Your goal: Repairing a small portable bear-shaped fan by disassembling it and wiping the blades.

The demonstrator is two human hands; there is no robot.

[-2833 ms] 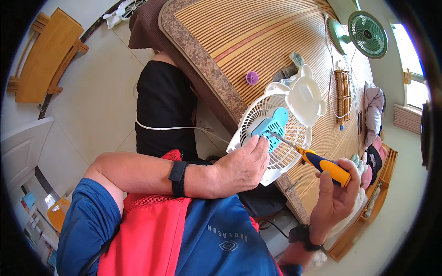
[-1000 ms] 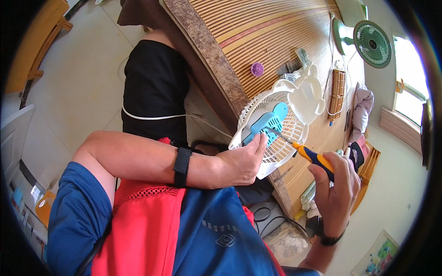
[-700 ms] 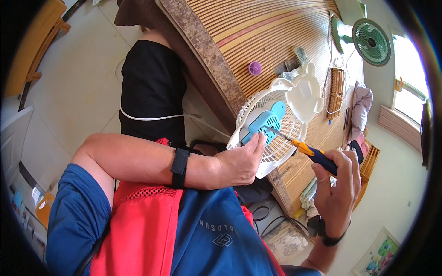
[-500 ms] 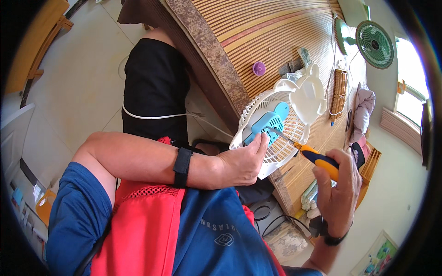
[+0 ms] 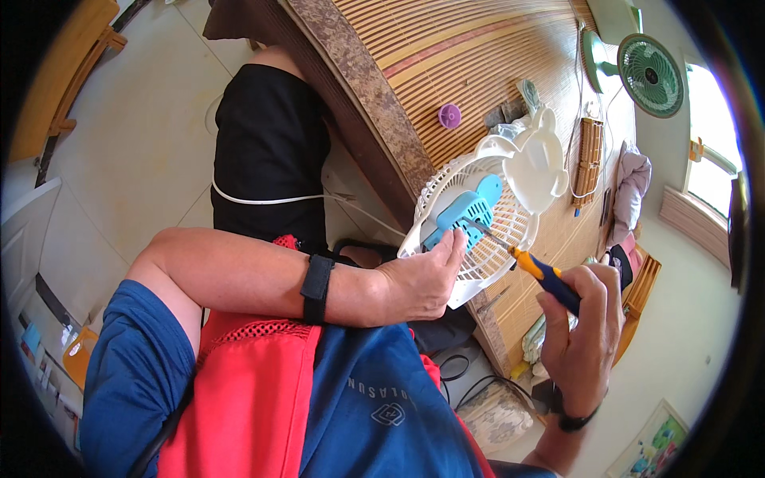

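Observation:
A white plastic fan grille with an animal-face piece rests at the mat's near edge, a light blue slotted part sitting inside it. My left hand holds the near left side of the grille and blue part, fingers together at the blue part's lower edge. My right hand is closed on a yellow and navy screwdriver, whose metal shaft reaches into the blue part near the left fingertips. A white cord runs across my black-clad leg toward the grille.
The slatted mat covers the raised surface, holding a small purple part, a wooden slatted bundle, cords, and a green fan. Bedding lies at the right, a wooden piece of furniture stands far left.
Since the oldest frame the view has shifted and my right hand sits a little higher. Over the last second the screwdriver handle turns in my fingers while the tip stays in the blue part.

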